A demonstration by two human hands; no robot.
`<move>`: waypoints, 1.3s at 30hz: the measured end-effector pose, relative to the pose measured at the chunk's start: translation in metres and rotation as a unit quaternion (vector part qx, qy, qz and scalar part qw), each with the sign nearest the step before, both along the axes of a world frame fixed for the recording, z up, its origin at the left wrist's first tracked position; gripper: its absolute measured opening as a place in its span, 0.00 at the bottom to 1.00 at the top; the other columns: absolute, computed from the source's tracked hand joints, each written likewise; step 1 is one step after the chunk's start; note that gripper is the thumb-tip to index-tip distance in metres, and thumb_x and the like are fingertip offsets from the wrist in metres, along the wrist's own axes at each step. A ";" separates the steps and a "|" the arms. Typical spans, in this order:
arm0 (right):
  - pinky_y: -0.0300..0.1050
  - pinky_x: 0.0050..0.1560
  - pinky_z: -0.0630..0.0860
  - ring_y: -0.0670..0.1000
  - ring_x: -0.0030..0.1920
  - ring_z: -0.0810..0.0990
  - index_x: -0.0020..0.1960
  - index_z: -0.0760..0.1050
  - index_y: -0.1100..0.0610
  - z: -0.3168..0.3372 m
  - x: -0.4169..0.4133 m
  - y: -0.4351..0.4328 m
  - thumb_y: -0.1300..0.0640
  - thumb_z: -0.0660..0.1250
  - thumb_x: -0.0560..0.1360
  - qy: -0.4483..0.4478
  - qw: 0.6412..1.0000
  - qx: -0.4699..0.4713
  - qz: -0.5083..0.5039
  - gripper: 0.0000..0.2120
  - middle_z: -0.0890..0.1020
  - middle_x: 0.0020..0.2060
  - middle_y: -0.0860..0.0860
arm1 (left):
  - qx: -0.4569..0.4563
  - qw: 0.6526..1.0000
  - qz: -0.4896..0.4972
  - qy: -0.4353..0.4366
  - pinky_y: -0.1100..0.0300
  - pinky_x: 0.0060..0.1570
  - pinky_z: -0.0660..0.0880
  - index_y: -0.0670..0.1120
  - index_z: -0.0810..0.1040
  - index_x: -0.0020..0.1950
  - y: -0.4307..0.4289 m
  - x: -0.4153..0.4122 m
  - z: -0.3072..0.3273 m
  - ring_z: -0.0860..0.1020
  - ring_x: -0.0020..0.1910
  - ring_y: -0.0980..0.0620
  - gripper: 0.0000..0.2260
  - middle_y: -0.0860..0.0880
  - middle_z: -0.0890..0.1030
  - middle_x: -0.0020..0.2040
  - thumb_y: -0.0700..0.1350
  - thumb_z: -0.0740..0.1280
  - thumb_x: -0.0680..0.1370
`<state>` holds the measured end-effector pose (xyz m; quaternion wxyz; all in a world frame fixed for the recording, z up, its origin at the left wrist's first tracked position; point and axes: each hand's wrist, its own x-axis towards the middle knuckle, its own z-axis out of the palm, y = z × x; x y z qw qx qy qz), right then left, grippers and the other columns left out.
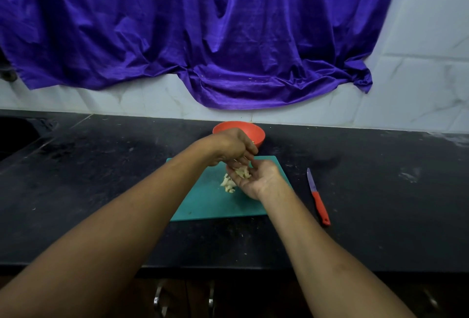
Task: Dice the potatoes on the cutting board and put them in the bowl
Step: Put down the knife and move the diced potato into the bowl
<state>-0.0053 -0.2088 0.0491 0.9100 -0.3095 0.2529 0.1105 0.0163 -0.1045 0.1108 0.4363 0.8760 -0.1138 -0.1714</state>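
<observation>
A teal cutting board (203, 201) lies on the black counter. A small heap of pale diced potato (227, 184) rests near its middle. My right hand (256, 178) is palm up over the board, cupped around more potato pieces (243, 172). My left hand (232, 146) hovers just above it, fingers curled down onto those pieces, between the board and the red bowl (256, 132). The bowl stands behind the board against the wall, partly hidden by my left hand.
A knife with a red handle (318, 197) lies on the counter right of the board, blade pointing away. A purple cloth (203, 38) hangs on the tiled wall behind. A sink recess (15, 134) sits at the far left. Cabinet handles (158, 297) show below the counter edge.
</observation>
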 end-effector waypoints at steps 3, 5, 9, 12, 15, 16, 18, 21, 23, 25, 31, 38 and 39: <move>0.58 0.47 0.82 0.61 0.52 0.84 0.63 0.77 0.68 -0.001 -0.003 0.001 0.60 0.49 0.87 -0.006 1.000 0.004 -0.012 0.20 0.84 0.56 0.65 | 0.009 0.999 -0.026 -0.025 0.56 0.54 0.82 0.44 0.83 0.61 0.000 -0.002 0.003 0.85 0.53 0.51 0.16 0.46 0.86 0.54 0.30 0.62 0.81; 0.58 0.50 0.81 0.62 0.53 0.83 0.59 0.76 0.70 0.000 -0.005 0.002 0.60 0.51 0.87 -0.002 1.000 0.020 -0.021 0.18 0.82 0.53 0.66 | 0.023 0.997 -0.024 -0.065 0.58 0.50 0.83 0.45 0.84 0.57 0.000 -0.002 0.002 0.85 0.51 0.51 0.15 0.47 0.86 0.52 0.29 0.65 0.80; 0.59 0.58 0.80 0.63 0.61 0.81 0.56 0.75 0.71 0.002 -0.008 0.001 0.60 0.52 0.87 -0.003 0.999 0.050 -0.022 0.17 0.81 0.56 0.67 | 0.042 0.989 -0.017 -0.140 0.63 0.44 0.81 0.47 0.86 0.47 0.004 -0.002 -0.002 0.85 0.43 0.56 0.14 0.50 0.87 0.44 0.28 0.69 0.76; 0.59 0.55 0.80 0.64 0.55 0.82 0.59 0.75 0.72 0.001 -0.005 -0.002 0.59 0.52 0.88 -0.001 0.998 0.066 -0.025 0.18 0.82 0.55 0.67 | 0.024 0.986 -0.020 -0.161 0.64 0.45 0.80 0.47 0.85 0.45 0.009 -0.001 -0.006 0.85 0.44 0.56 0.10 0.50 0.87 0.43 0.31 0.73 0.75; 0.59 0.57 0.80 0.65 0.51 0.81 0.59 0.75 0.70 -0.001 -0.006 -0.009 0.58 0.53 0.88 -0.002 0.997 0.072 -0.036 0.17 0.80 0.52 0.68 | -0.069 0.982 0.021 -0.172 0.63 0.39 0.77 0.46 0.84 0.47 0.022 0.004 -0.018 0.82 0.43 0.54 0.06 0.49 0.85 0.43 0.37 0.75 0.75; 0.59 0.58 0.80 0.65 0.51 0.80 0.58 0.76 0.70 0.000 -0.007 -0.012 0.59 0.54 0.87 -0.001 0.996 0.073 -0.041 0.16 0.79 0.52 0.68 | -0.097 0.979 0.047 -0.175 0.62 0.38 0.76 0.46 0.83 0.48 0.027 0.006 -0.023 0.80 0.42 0.55 0.05 0.49 0.83 0.43 0.39 0.76 0.75; 0.58 0.58 0.80 0.65 0.51 0.80 0.56 0.76 0.70 0.000 -0.006 -0.021 0.61 0.55 0.87 0.003 0.996 0.075 -0.053 0.15 0.79 0.52 0.68 | -0.142 0.974 0.093 -0.152 0.61 0.37 0.76 0.46 0.82 0.50 0.036 0.010 -0.040 0.78 0.40 0.55 0.04 0.49 0.81 0.43 0.40 0.74 0.77; 0.56 0.53 0.81 0.64 0.52 0.82 0.56 0.77 0.70 0.007 0.002 -0.029 0.61 0.56 0.87 0.004 0.995 0.065 -0.070 0.14 0.80 0.53 0.67 | -0.148 0.974 0.137 -0.106 0.60 0.38 0.77 0.46 0.81 0.52 0.046 0.016 -0.074 0.78 0.40 0.53 0.03 0.50 0.81 0.43 0.39 0.71 0.80; 0.56 0.51 0.82 0.64 0.52 0.82 0.59 0.77 0.69 0.019 0.012 -0.033 0.62 0.57 0.86 -0.004 0.996 0.048 -0.080 0.13 0.80 0.52 0.66 | -0.107 0.975 0.156 -0.120 0.56 0.46 0.79 0.49 0.81 0.50 0.051 0.021 -0.097 0.80 0.44 0.52 0.05 0.52 0.83 0.45 0.39 0.70 0.80; 0.57 0.54 0.82 0.64 0.53 0.82 0.58 0.76 0.69 0.036 0.025 -0.035 0.63 0.57 0.86 -0.025 0.996 0.017 -0.086 0.12 0.80 0.49 0.65 | -0.074 0.967 0.174 -0.169 0.58 0.50 0.78 0.50 0.82 0.49 0.051 0.021 -0.113 0.81 0.46 0.55 0.07 0.54 0.83 0.46 0.38 0.70 0.79; 0.59 0.58 0.81 0.61 0.50 0.82 0.56 0.77 0.67 0.074 0.095 -0.030 0.58 0.56 0.85 -0.114 0.975 -0.166 -0.091 0.15 0.80 0.50 0.62 | -0.092 0.952 0.182 -0.227 0.65 0.45 0.74 0.50 0.81 0.51 0.051 0.023 -0.123 0.79 0.46 0.58 0.06 0.55 0.82 0.45 0.39 0.69 0.80; 0.56 0.71 0.67 0.60 0.69 0.74 0.70 0.75 0.66 0.067 0.131 -0.019 0.49 0.52 0.87 -0.141 0.838 -0.506 0.149 0.24 0.78 0.66 0.61 | -0.124 0.945 0.188 -0.239 0.65 0.46 0.75 0.50 0.82 0.52 0.054 0.027 -0.129 0.79 0.47 0.59 0.07 0.55 0.82 0.46 0.38 0.67 0.81; 0.55 0.71 0.67 0.59 0.69 0.75 0.69 0.75 0.66 0.068 0.133 -0.018 0.51 0.53 0.87 -0.157 0.822 -0.530 0.134 0.23 0.79 0.65 0.60 | -0.128 0.944 0.190 -0.237 0.65 0.46 0.75 0.50 0.82 0.52 0.054 0.028 -0.129 0.79 0.47 0.59 0.07 0.55 0.82 0.46 0.38 0.67 0.81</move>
